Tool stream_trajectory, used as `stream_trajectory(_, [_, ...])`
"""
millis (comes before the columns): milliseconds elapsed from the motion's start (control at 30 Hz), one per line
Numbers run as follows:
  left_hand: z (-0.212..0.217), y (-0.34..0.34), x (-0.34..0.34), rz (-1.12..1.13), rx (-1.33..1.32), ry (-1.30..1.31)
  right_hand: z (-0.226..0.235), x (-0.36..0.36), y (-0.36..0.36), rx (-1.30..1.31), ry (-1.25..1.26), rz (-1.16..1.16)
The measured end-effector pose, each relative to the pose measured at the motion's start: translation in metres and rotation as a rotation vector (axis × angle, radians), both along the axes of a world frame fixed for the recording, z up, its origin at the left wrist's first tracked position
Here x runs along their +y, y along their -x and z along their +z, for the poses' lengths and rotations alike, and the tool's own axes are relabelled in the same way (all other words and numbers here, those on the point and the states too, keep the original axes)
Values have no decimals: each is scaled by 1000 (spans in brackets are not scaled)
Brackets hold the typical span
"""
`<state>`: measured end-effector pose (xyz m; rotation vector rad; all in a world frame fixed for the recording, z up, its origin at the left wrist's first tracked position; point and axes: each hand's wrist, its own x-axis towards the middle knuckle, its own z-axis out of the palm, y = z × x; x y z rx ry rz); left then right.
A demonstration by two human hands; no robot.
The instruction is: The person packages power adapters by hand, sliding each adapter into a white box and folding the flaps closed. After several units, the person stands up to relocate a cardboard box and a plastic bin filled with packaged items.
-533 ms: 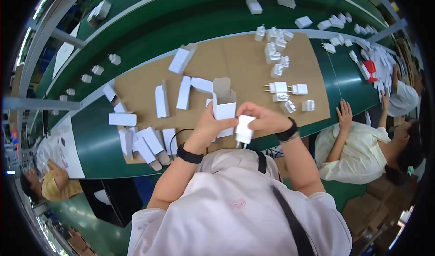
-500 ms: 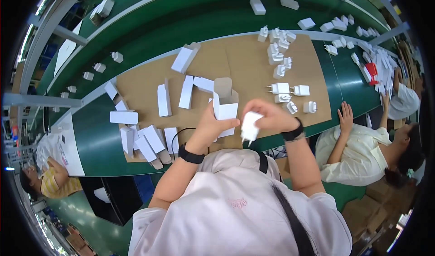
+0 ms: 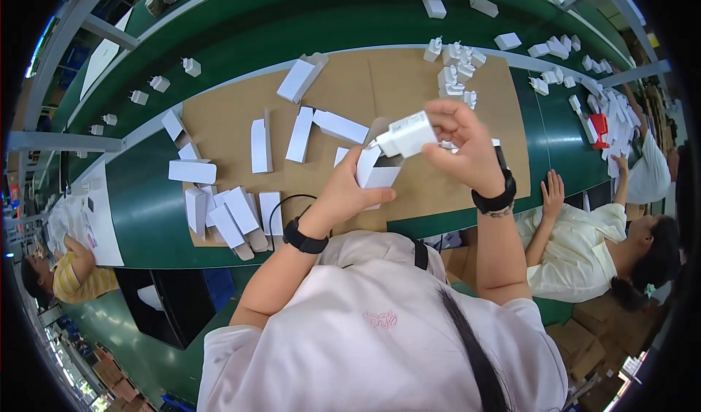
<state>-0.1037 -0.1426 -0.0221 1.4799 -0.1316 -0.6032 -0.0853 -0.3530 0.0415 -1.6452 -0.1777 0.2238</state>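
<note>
My left hand [image 3: 343, 193] grips a small white carton [image 3: 378, 177], its open top tilted up to the right. A white plug-in power adapter [image 3: 407, 135] is held between the fingers and thumb of my right hand [image 3: 467, 149]. Its pin end points down to the left at the carton's opening, by the raised flap; whether the pins are inside I cannot tell. Beyond my right hand, several more white adapters [image 3: 451, 76] stand in a cluster on the brown cardboard sheet [image 3: 409, 69]. To the left lie several white cartons [image 3: 298, 136], some with flaps raised.
A stack of cartons [image 3: 237, 215] lies at the near left beside a thin black cable [image 3: 281, 202]. Adapters and boxes line the green back ledge [image 3: 350, 25]. A co-worker [image 3: 577, 244] sits on the right, near a red tool [image 3: 599, 129]; another person [image 3: 73, 270] is at far left.
My right hand has lifted the adapter up and turned its pins toward the carton's opening. The carton in my left hand has tilted to the right.
</note>
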Motion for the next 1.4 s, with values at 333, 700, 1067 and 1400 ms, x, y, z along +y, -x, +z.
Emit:
stream_trajectory(333, [5, -4, -6, -73, -181, -251, 14, -10, -6, -196, 416, 170])
stream_trajectory(700, [-19, -9, -2, 22, -310, -83, -30, 0, 0, -366, 251, 33])
stream_trajectory(1067, [-8, -6, -18, 8, -102, 165, -82, 34, 29, 298, -511, -52])
stream_trajectory(1400, [-5, -15, -3, -134, -200, 65, -48, 28, 6, 77, -215, -31])
